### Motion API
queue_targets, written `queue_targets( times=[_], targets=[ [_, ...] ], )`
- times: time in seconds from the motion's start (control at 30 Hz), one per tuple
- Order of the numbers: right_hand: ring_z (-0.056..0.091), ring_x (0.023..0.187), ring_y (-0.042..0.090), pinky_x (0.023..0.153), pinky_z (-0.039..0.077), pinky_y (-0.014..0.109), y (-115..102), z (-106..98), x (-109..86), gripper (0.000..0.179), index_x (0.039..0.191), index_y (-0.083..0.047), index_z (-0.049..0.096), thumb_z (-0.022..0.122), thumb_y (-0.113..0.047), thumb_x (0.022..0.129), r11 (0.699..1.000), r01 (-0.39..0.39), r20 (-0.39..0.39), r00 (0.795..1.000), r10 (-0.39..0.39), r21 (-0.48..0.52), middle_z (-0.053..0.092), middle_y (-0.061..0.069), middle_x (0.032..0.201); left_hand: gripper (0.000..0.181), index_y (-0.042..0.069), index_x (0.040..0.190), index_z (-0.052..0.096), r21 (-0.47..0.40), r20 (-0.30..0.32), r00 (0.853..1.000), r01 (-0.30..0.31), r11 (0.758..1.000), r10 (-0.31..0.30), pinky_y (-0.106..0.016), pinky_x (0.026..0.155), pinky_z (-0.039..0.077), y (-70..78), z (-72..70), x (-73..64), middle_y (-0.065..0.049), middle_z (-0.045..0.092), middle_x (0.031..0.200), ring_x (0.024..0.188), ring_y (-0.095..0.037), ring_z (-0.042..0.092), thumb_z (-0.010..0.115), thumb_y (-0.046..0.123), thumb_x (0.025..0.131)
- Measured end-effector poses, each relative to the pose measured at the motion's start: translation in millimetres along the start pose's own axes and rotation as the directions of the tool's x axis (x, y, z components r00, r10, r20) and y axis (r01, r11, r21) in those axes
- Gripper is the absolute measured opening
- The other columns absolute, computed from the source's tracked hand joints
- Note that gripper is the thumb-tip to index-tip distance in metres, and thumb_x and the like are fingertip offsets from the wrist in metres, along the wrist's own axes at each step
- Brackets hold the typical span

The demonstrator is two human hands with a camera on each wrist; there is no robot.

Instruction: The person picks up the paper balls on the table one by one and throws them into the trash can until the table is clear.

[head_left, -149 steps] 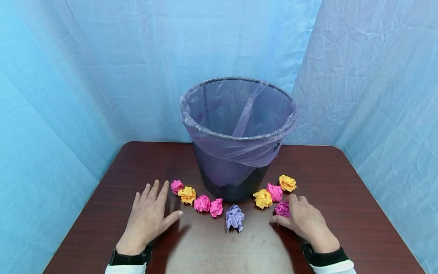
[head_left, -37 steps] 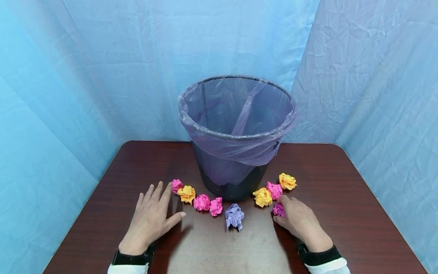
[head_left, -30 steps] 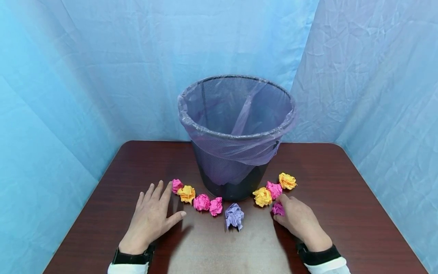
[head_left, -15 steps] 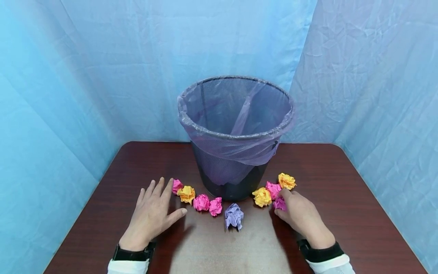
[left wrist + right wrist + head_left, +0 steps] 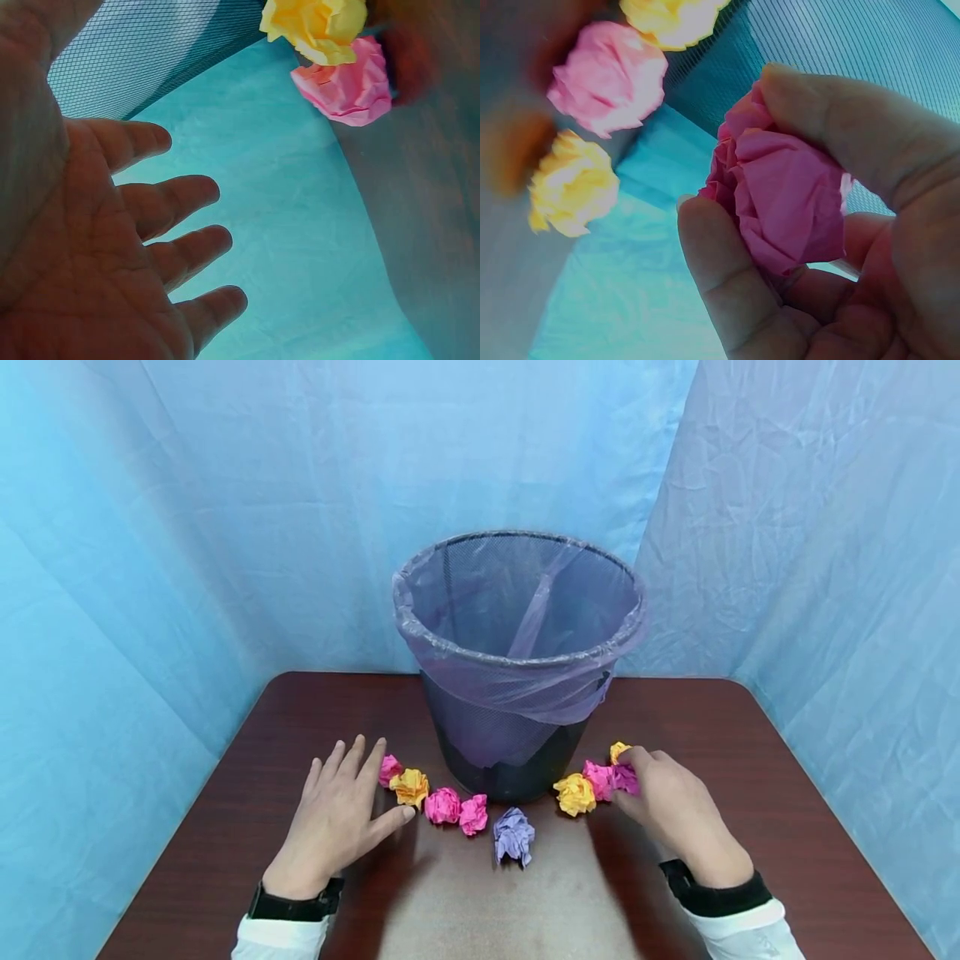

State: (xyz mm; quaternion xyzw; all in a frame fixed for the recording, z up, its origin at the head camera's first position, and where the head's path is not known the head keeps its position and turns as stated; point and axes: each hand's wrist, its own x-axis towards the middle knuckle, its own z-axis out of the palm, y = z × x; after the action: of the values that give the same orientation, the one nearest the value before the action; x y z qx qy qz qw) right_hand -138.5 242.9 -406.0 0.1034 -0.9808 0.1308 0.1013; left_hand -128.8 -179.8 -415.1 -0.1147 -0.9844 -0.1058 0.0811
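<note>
Between thumb and fingers my right hand (image 5: 675,802) pinches a magenta crumpled paper ball (image 5: 787,199), raised off the table at the right of the bin. In the head view this ball overlaps a pink paper ball (image 5: 597,780) and hides part of a yellow one (image 5: 618,752). Another yellow ball (image 5: 575,794) lies just left of them. My left hand (image 5: 330,818) holds nothing, fingers spread, beside a pink ball (image 5: 389,769) and a yellow ball (image 5: 410,787). Two more pink balls (image 5: 442,806) and a lavender ball (image 5: 513,837) continue the row toward the middle.
A black mesh wastebasket (image 5: 517,777) lined with a translucent purple bag (image 5: 517,693) stands behind the row of paper balls. The dark brown table (image 5: 772,810) has rounded far corners. Light blue cloth (image 5: 300,510) hangs around the back and sides.
My right hand has gripped the magenta ball and lifted it up and away from its spot near the table's front. My left hand has shifted slightly forward, fingers still spread.
</note>
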Motion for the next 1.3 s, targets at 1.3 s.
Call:
queue_targets(
  times=[1.3],
  targets=[
    [0.064, 0.092, 0.04, 0.074, 0.055, 0.062, -10, -112, 46.2, 0.04, 0.123, 0.0, 0.066, 0.076, -0.025, 0.093, 0.998, 0.037, -0.153, 0.987, -0.046, -0.057, 0.067, 0.024, 0.104, 0.101, 0.008, 0.161, 0.04, 0.049, -0.075, 0.994, -0.078, 0.996, 0.081, -0.072, 0.12, 0.022, 19.3, -54.2, 30.0, -0.026, 0.039, 0.163, 0.152, -0.051, 0.03, 0.074, 0.066, 0.086]
  ],
)
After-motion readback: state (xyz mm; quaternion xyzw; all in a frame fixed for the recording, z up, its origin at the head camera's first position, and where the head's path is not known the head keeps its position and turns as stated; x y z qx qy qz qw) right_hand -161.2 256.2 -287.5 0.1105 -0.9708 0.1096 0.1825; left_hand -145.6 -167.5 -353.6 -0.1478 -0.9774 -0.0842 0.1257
